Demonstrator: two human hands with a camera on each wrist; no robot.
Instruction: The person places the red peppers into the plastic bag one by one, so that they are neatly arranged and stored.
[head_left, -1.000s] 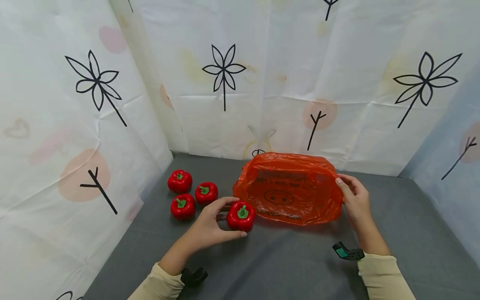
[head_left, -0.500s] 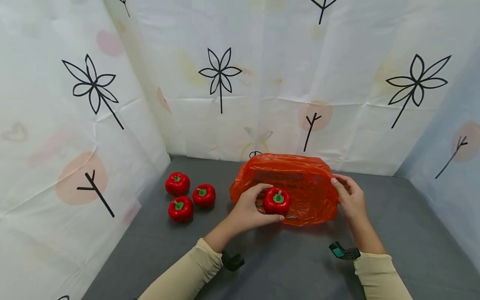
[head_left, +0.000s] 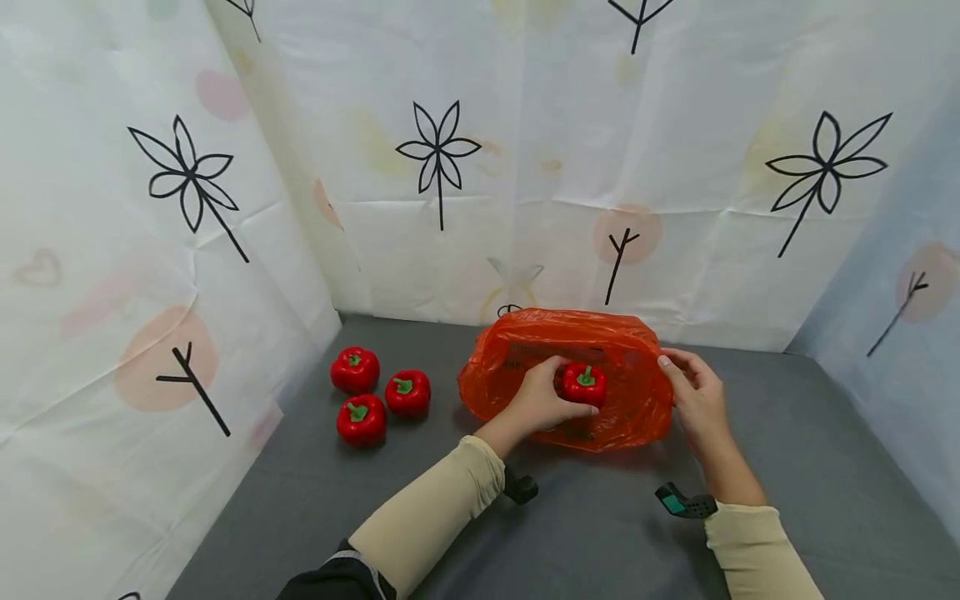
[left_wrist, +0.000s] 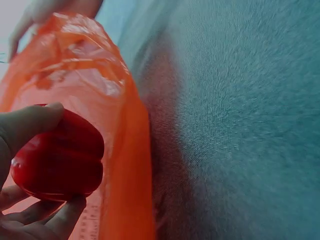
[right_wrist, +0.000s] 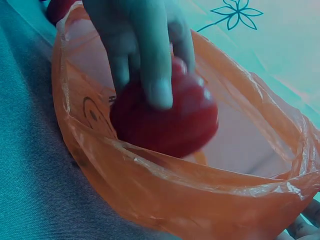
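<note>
My left hand grips a red bell pepper with a green stem, thumb on one side and fingers on the other. In the right wrist view that pepper is within the mouth of an orange plastic bag, below the rim's far side. The bag lies on the table, its mouth spread wide towards me. At the bag's right edge, my right hand pinches the rim between thumb and fingers. The left wrist view shows the pepper from below, with the bag wall behind it.
Three more red bell peppers stand in a group on the left of the grey table: a rear one, a front one and a right one. A white patterned cloth hangs behind the table.
My left hand has carried the pepper rightwards and away from me, from beside the bag into its mouth. The right hand keeps its hold on the rim.
</note>
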